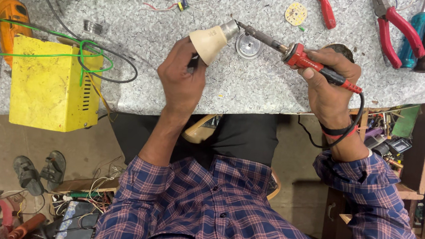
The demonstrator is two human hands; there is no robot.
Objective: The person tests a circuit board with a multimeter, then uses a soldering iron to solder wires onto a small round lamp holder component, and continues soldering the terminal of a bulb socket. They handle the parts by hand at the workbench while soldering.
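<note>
Speckled grey bench (pixel 256 95) carries the work. Left hand (pixel 181 80) is closed around a cream bulb base (pixel 210 42), tilted above the bench. Right hand (pixel 330 81) clamps a red-handled soldering iron (pixel 301 58), tip touching the bulb's metal cap. Farther off lie red pliers (pixel 395 30).

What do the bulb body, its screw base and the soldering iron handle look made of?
Bulb body: likely matte cream plastic, smooth and opaque. Screw base: metal, silvery with a dull shine. Soldering iron handle: glossy red plastic, seemingly with black grip sections.
</note>
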